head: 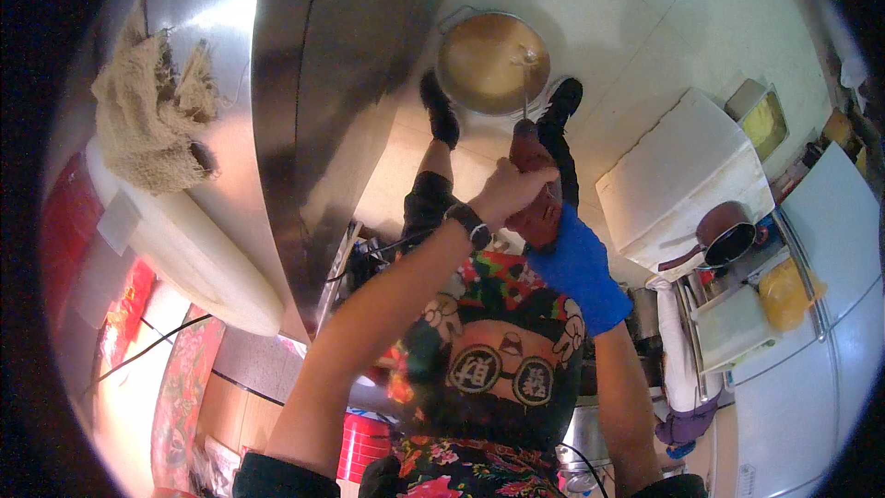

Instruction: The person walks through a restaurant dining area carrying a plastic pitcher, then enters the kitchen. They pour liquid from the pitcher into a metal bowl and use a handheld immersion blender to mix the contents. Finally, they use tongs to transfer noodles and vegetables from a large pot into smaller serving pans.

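My bare left hand (515, 187), with a black wristwatch, is closed around the middle of a red hand-held power mixer (543, 218). In a blue glove, my right hand (577, 266) grips the mixer's rear end; its fingers are partly hidden. A metal shaft (525, 100) runs from the tool's dark nose down into a large metal pot (442, 59). Pale tan liquid (480, 59) fills much of the pot, and its surface is disturbed around the shaft. The pot stands on the floor between my black shoes, its loop handle on the far left side.
A stainless-steel counter (235, 152) on the left bears a frayed cloth (145, 124) and a thick white board (200, 256). To the right are a white box-like block (684, 173), a brown saucepan (722, 225) and a metal container with yellow contents (764, 124). Pale tiles (636, 21) cover the floor.
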Action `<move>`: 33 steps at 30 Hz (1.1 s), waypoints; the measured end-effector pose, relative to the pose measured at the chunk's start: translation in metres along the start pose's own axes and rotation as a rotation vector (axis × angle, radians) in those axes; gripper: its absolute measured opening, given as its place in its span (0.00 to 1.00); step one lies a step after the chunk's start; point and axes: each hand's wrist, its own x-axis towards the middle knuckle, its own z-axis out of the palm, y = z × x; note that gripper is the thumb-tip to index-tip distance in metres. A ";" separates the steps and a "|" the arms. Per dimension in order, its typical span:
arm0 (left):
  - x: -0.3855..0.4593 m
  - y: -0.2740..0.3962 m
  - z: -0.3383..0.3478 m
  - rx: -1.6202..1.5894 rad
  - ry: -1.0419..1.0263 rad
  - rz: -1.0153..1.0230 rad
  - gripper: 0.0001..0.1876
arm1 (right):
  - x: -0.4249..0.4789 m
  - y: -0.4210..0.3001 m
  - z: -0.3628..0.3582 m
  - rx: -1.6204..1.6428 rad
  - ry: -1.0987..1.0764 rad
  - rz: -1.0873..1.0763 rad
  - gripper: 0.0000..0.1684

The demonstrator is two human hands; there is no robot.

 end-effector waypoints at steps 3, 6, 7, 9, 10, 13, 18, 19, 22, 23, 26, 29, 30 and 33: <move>-0.004 0.018 -0.002 -0.043 -0.026 -0.016 0.18 | 0.007 0.005 0.001 -0.031 0.022 -0.020 0.35; -0.020 0.046 -0.004 0.004 -0.037 0.011 0.19 | 0.012 0.003 -0.001 -0.044 0.055 -0.028 0.34; -0.013 0.040 -0.008 0.002 -0.023 0.020 0.19 | 0.013 0.001 0.000 -0.037 0.057 -0.045 0.34; -0.004 0.034 -0.012 0.015 -0.001 0.042 0.20 | 0.015 -0.005 0.000 -0.030 0.056 -0.055 0.34; -0.005 0.035 -0.014 0.029 0.008 0.054 0.20 | 0.014 -0.010 -0.002 -0.030 0.053 -0.050 0.34; -0.025 0.062 -0.015 0.144 0.028 0.071 0.20 | 0.019 -0.011 -0.002 -0.041 0.055 -0.026 0.35; -0.042 0.080 -0.031 0.233 -0.024 0.309 0.16 | 0.026 -0.026 -0.006 -0.102 0.083 -0.083 0.36; -0.031 0.070 -0.036 0.176 -0.049 0.330 0.15 | 0.027 -0.031 -0.007 -0.094 0.075 -0.087 0.36; -0.013 0.067 -0.041 -0.086 -0.111 0.195 0.13 | 0.031 -0.042 -0.008 -0.090 0.059 -0.098 0.33; -0.013 0.068 -0.045 -0.085 -0.112 0.221 0.13 | 0.033 -0.045 -0.007 -0.091 0.054 -0.103 0.31; -0.029 0.089 -0.049 -0.128 -0.116 0.130 0.13 | 0.041 -0.046 -0.004 -0.072 0.080 -0.140 0.28; -0.036 0.091 -0.066 -0.114 -0.081 0.144 0.15 | 0.043 -0.060 0.001 -0.068 0.101 -0.217 0.26; -0.042 0.097 -0.070 -0.092 -0.073 0.179 0.15 | 0.044 -0.062 0.004 -0.057 0.115 -0.243 0.26; -0.064 0.111 -0.076 -0.253 -0.089 0.078 0.16 | 0.048 -0.067 0.011 -0.031 0.099 -0.246 0.26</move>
